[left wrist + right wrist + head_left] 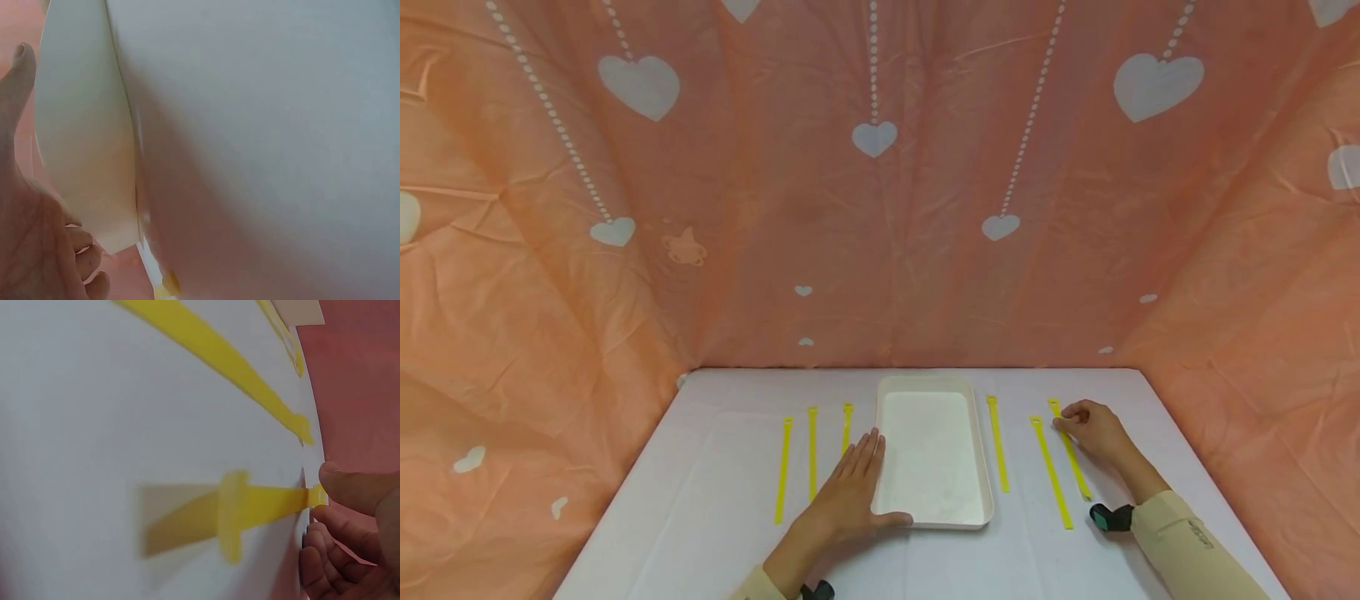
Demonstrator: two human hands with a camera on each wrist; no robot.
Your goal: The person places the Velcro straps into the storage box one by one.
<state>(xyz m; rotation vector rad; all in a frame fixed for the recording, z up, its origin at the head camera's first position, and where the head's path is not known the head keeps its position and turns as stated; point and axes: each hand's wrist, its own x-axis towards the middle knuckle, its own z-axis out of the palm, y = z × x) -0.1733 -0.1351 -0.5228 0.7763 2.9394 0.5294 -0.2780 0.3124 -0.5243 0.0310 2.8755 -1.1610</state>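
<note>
A white rectangular tray [934, 450] lies on the white table. My left hand [846, 492] rests against its left side, fingers straight along the rim and thumb at the front corner; the left wrist view shows the tray's outer wall [87, 125] beside the palm. With thumb and forefinger my right hand [1093, 427] pinches a yellow strap [1078, 467] near its slotted head. In the right wrist view the strap's near end [232, 515] lifts off the table above its shadow. Just left of it lies another yellow strap [1052, 475].
One yellow strap [998, 446] lies right of the tray. Three more lie on the left: an outer strap [783, 471], a middle strap [812, 450] and one [847, 421] partly behind my left hand. Orange heart-printed cloth [880, 250] encloses the table's back and sides.
</note>
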